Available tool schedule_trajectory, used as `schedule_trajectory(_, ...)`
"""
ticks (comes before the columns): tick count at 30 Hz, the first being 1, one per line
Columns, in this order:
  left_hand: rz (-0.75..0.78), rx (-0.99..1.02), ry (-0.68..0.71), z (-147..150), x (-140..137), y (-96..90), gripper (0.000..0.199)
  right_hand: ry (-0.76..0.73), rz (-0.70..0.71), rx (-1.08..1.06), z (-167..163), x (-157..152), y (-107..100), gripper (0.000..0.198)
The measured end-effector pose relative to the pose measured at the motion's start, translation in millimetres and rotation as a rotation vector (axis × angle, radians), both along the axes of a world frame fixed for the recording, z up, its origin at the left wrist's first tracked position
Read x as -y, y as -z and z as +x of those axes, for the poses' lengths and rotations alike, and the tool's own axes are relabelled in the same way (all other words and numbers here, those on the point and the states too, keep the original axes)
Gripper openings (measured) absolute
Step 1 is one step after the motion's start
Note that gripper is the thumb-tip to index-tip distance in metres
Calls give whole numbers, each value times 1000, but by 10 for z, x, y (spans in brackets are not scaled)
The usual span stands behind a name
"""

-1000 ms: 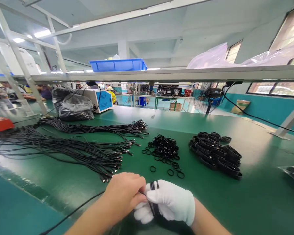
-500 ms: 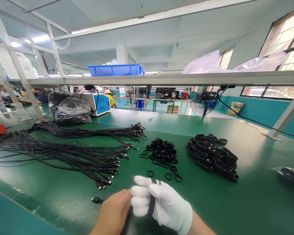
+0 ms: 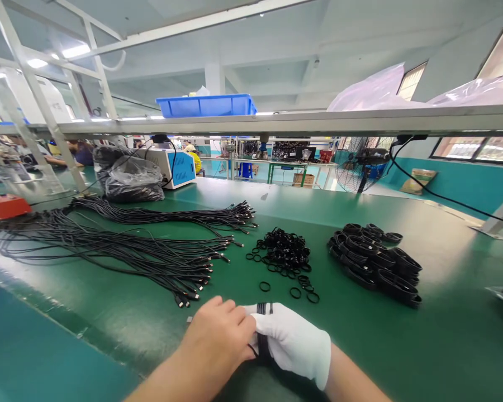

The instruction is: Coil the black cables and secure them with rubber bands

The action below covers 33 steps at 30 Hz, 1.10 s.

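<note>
My right hand [image 3: 297, 340], in a white glove, is closed with a black cable [image 3: 262, 341] wound round its fingers in several turns. Bare and bent over those fingers, my left hand [image 3: 220, 335] pinches the cable's loose length; its fingertips are partly hidden. A connector end [image 3: 189, 319] pokes out to the left of my left hand. Just beyond both hands lie a few loose black rings [image 3: 265, 286], and behind them a heap of small black rings [image 3: 285, 248].
Two bundles of straight black cables [image 3: 151, 251] stretch over the left of the green table [image 3: 360, 346]. Coiled cables [image 3: 373, 259] are piled at the right. Farther back stand a plastic bag [image 3: 134, 181] and a blue-and-white machine [image 3: 180, 167]. A shelf [image 3: 302, 121] crosses above, bearing a blue tray [image 3: 209, 106].
My left hand has moved up and right, over the fingers of my gloved hand, and the cable's loose end has shortened. The whole view has shifted slightly.
</note>
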<state>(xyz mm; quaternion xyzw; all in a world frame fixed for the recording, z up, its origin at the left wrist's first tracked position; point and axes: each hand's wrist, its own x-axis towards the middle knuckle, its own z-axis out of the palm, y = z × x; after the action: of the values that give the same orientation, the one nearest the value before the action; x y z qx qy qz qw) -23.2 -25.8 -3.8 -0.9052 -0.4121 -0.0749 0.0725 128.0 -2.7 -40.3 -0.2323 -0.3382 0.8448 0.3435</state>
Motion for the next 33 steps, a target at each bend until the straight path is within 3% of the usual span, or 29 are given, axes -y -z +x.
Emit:
schedule_trajectory(4,-266,61,68,-121,-213,-342,18,-250,-7,-54,-7,83,53,45)
schedule_trajectory(8,-425,166,122,-181,-365,-351,17,-343,-55,0,-33,111,188,46)
schedule_trajectory(10,-331,256,139,-203,-388,-278,14,-286,-63,45,-48,88,224,41)
schedule_trajectory(12,-93,368,118,-215,-362,-193,2,-211,-72,48,-53,50,225,37)
schedule_trajectory(14,117,427,142,-207,-298,-116,16,-174,-82,17,-47,13,217,38)
schedule_trajectory(17,148,375,287,-174,-206,-56,28,-217,-86,-36,-31,-3,232,42)
schedule_trajectory(20,-70,380,269,-167,-191,-78,24,-289,-82,-85,-15,29,267,41)
schedule_trajectory(24,-765,751,14,-201,-233,-86,2,-410,-75,-183,19,70,267,39)
schedule_trajectory(26,-1026,920,-43,-180,-236,-9,7,-442,-29,-214,40,69,262,40)
schedule_trajectory(30,-1254,1291,35,5,-203,260,27,-362,38,-197,72,52,303,38)
schedule_trajectory(33,-1243,1551,116,177,-170,387,39,-268,20,-188,95,48,325,37)
